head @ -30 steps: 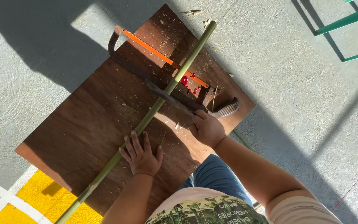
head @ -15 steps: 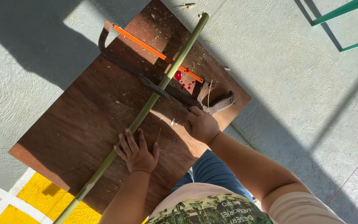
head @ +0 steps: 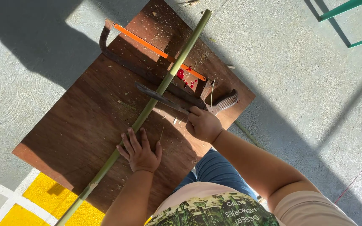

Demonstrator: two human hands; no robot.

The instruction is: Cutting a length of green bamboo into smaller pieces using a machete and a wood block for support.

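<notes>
A long green bamboo stick (head: 156, 96) lies diagonally across a brown wooden board (head: 84, 125). My left hand (head: 140, 151) rests flat on the board with its fingers spread, the fingertips touching the stick. My right hand (head: 204, 124) grips the handle of a dark knife (head: 160, 97), whose blade lies across the stick. Behind the knife lies a hacksaw (head: 156, 62) with an orange blade and a grey handle.
The board sits on a grey textured floor (head: 30, 54) with sun and shadow bands. A yellow and white painted patch (head: 34, 201) lies at the lower left. Green metal legs (head: 348, 25) stand at the upper right. Wood scraps dot the board.
The knife in my right hand has shifted slightly along the stick. My left hand has stayed flat beside the stick. The view has drifted a little.
</notes>
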